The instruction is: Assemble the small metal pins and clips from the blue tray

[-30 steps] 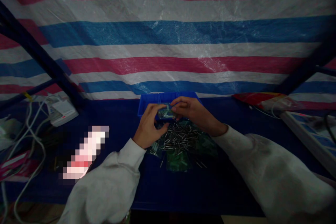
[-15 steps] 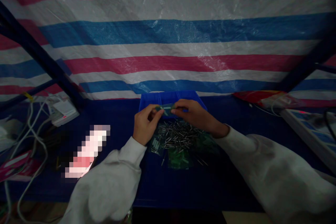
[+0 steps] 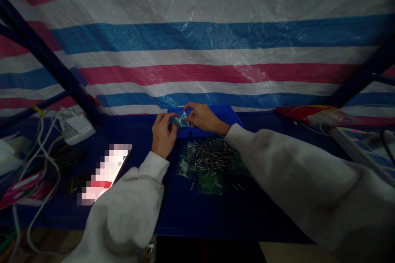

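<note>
A small clear plastic bag (image 3: 181, 120) is pinched between my two hands, over the front left part of a blue compartment bin (image 3: 226, 114). My left hand (image 3: 164, 133) grips the bag's left side, and my right hand (image 3: 202, 118) has its fingertips closed on the right side. Below the hands lies a heap of thin metal pins (image 3: 212, 155). Beside the heap at the left is a clear bag with small pale pieces (image 3: 184, 164). A green bag (image 3: 210, 183) rests at the heap's near edge.
A lit phone (image 3: 106, 174) with a pixelated screen lies at the left. White cables (image 3: 43, 148) and a white box (image 3: 78, 128) are at the far left. A red plastic package (image 3: 304, 114) and a tray-like box (image 3: 364, 148) stand at the right. Striped sheeting hangs behind.
Both hands have moved left and slightly up with the bag. My right hand now sits over the bin, and the bag looks more crumpled and tilted.
</note>
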### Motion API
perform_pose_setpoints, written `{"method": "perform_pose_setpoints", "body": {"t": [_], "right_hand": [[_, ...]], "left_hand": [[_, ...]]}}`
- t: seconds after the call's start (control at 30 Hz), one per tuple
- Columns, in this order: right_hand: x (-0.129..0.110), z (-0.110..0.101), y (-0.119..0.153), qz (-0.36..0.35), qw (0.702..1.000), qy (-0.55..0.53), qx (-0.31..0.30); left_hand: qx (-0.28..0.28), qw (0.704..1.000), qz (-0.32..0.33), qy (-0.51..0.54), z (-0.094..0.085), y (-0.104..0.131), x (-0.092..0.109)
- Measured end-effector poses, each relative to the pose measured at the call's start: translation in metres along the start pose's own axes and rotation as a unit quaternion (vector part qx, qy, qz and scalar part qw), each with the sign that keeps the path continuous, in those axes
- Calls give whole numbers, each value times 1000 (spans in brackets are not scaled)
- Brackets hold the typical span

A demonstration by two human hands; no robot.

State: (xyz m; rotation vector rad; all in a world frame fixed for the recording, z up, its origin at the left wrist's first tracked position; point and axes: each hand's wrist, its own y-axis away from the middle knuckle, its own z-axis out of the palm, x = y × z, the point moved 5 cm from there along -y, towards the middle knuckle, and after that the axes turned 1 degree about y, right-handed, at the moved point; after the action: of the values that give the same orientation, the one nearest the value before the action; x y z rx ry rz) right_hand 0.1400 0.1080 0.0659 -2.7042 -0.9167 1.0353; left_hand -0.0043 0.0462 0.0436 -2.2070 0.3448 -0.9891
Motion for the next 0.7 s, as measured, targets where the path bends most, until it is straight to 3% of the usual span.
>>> {"method": "perform_pose_setpoints", "body": {"t": [0.1,0.37,0.53,0.7], "right_hand": [[-1,11,-6,-14,999,41,-2],[11,26,-7,-16,993,112,-22],[4,11,3,-34,990,133,-22],[4,-15,42,-62,987,143,-51]], "left_hand": [[3,999,-6,-47,0,-3,-8],[-70,983,40,-163,12,0,-20],[-85,982,17,-167,12,0,-26],[-69,987,50,-137,4,-2,-4]]}}
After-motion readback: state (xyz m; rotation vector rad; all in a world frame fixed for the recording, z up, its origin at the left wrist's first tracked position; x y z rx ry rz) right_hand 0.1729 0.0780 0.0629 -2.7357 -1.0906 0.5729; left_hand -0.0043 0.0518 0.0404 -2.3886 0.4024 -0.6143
